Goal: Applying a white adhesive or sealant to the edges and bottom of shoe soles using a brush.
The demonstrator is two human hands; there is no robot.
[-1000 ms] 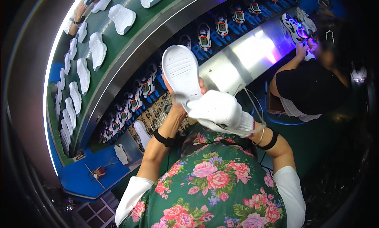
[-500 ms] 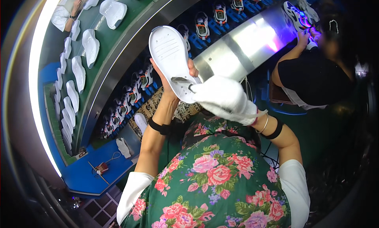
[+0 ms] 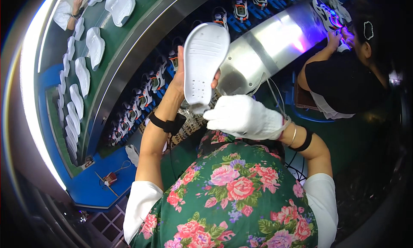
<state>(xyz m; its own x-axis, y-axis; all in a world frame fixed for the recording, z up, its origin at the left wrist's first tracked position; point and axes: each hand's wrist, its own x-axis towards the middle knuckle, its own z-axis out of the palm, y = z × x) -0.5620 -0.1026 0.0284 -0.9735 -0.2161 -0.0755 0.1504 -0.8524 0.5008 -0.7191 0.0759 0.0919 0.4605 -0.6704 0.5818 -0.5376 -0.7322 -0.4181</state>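
A: Left hand (image 3: 178,78)?
B: Bare, black band at the wrist. Fingers wrap a white shoe sole (image 3: 205,61) from behind and both sides, gripping it. Sole held up in front of the body, broad end high, narrow end low; grooves across the upper part, small holes lower down.
A: Right hand (image 3: 244,117)?
B: White knit glove. Fingers curled in, pinching a small brush (image 3: 198,108) at the sole's narrow end. Brush blurred; cannot tell whether its tip touches the sole.
A: Surroundings, left side?
B: Green belt (image 3: 113,41) with white soles (image 3: 82,77) spaced along it. Below it, a blue table (image 3: 92,192) bearing a small reddish block (image 3: 110,178).
A: Beyond the hands?
B: Row of shoes (image 3: 146,93), white with orange and dark parts, running behind the held sole. A shiny metal housing (image 3: 275,37) slants off toward the upper right.
A: Anyone else?
B: Co-worker (image 3: 344,78), dark top, right side, both hands at a shoe (image 3: 325,18) under violet light.
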